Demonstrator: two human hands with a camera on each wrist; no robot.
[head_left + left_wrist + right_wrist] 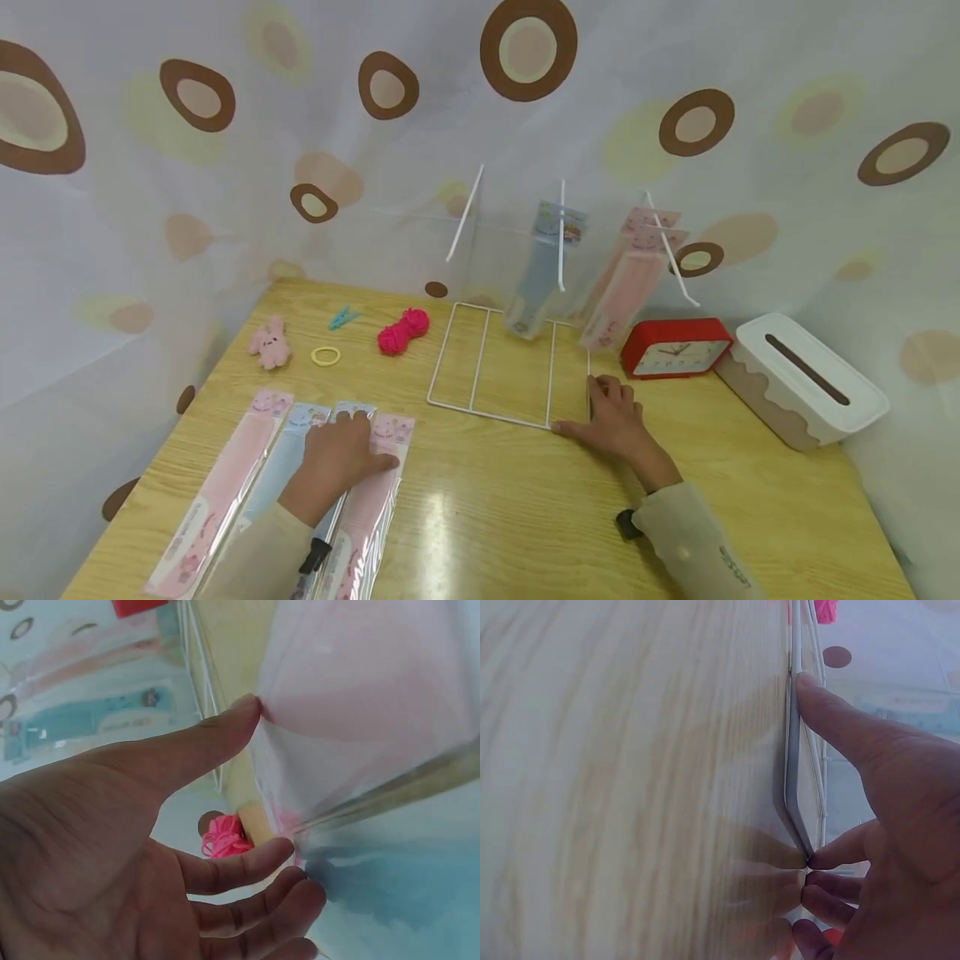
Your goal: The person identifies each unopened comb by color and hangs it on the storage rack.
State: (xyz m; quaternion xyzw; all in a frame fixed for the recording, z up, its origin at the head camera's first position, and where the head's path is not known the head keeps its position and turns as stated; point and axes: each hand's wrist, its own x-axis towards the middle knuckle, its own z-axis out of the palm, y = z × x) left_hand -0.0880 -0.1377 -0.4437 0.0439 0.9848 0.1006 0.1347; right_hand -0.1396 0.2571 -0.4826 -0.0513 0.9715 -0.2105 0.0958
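Note:
My left hand (336, 462) is over the packets at the lower left, its thumb and fingertips touching the rightmost pink packet (371, 508) and the blue packet beside it. In the left wrist view the thumb meets the edge of the pink packet (360, 697); the fingers are loosely bent. A second blue packet (281, 467) and another pink packet (232, 475) lie further left. My right hand (617, 421) grips the near right corner of a white wire display rack (510, 419), thumb on its front wire (796, 645), fingers at its side.
A blue packet (540, 267) hangs on the rack's middle hook, pink packets (630, 287) on its right hook. A red clock (675, 348) and tissue box (810, 383) stand right. Pink yarn (402, 332), blue clip (342, 317), yellow ring (326, 357) and pink plush (270, 343) lie left.

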